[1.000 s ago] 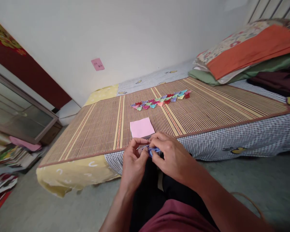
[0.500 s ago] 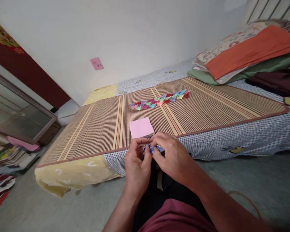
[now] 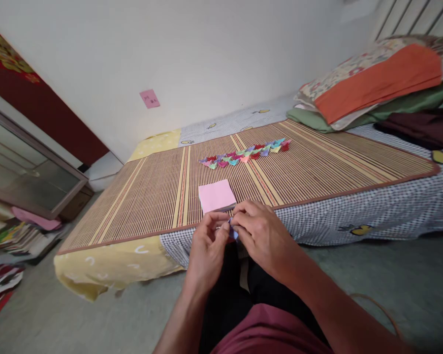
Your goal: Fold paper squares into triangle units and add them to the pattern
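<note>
My left hand (image 3: 207, 248) and my right hand (image 3: 260, 235) meet in front of me, just off the near edge of the bed. Both pinch a small folded piece of blue paper (image 3: 232, 232), mostly hidden between the fingertips. Just beyond the hands a stack of pink square paper (image 3: 216, 195) lies on the striped bamboo mat (image 3: 147, 196). Farther back on the mat a row of several small folded paper shapes (image 3: 245, 152) in mixed colours runs from left to right.
The bed has a checked sheet (image 3: 372, 211) and a yellow corner (image 3: 107, 265). Pillows and folded bedding (image 3: 369, 83) are piled at the right end. A pink note (image 3: 149, 98) sticks to the white wall. A mirror (image 3: 25, 172) and stacked books (image 3: 15, 236) stand at the left.
My hands have closed tighter together over the blue paper, so less of it shows now. The view has shifted slightly; nothing on the mat has moved.
</note>
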Demonstrator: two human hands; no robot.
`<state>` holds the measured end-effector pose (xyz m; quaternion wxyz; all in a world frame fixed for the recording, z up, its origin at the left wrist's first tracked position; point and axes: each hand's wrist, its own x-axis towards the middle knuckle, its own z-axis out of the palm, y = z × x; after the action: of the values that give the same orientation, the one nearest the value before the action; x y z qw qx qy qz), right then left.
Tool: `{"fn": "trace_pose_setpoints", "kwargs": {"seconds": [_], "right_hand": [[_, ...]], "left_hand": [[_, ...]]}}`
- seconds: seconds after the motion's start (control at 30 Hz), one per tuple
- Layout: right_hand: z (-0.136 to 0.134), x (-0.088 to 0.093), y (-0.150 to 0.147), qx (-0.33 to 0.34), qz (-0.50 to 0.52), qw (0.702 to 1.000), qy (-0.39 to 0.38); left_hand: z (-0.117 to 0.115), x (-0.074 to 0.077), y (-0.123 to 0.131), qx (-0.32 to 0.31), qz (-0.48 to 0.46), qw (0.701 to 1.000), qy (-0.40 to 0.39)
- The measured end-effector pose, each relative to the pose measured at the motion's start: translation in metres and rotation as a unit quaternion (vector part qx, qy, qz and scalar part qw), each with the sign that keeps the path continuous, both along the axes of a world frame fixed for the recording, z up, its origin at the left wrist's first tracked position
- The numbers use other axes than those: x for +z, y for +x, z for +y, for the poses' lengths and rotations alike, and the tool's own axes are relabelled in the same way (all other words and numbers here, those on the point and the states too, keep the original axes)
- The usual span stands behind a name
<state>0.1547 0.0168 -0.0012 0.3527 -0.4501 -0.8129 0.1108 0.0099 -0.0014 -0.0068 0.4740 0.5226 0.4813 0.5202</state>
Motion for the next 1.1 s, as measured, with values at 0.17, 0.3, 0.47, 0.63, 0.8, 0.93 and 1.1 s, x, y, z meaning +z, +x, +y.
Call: {"fn": "trace_pose_setpoints", "kwargs": {"seconds": [0.17, 0.3, 0.47, 0.63, 0.8, 0.93, 1.1], "right_hand": [[0.000, -0.012, -0.003, 0.002, -0.036, 0.997, 0.075], [0.000, -0.016, -0.005, 0.018, -0.048, 0.996, 0.067], [0.000, -0.015, -0.008, 0.016, -0.027, 0.997, 0.066], [0.003, -0.015, -0.006, 0.013, -0.006, 0.999, 0.052], [0.006, -0.015, 0.002, 0.013, 0.018, 1.000, 0.013], [0.007, -0.012, 0.005, 0.025, 0.040, 0.999, -0.003], [0.010, -0.010, 0.007, 0.034, 0.052, 0.998, -0.004]], "left_hand": [[0.003, -0.009, 0.002, 0.006, 0.028, 1.000, 0.011], [0.005, -0.018, 0.002, 0.043, 0.099, 0.993, 0.046], [0.005, -0.019, 0.003, 0.079, 0.183, 0.976, 0.085], [0.003, -0.016, 0.004, 0.071, 0.196, 0.974, 0.086], [-0.002, -0.008, 0.000, 0.026, 0.233, 0.969, 0.074], [-0.003, 0.003, -0.003, 0.008, 0.289, 0.952, 0.099], [0.000, 0.003, -0.004, -0.035, 0.295, 0.946, 0.129]]}}
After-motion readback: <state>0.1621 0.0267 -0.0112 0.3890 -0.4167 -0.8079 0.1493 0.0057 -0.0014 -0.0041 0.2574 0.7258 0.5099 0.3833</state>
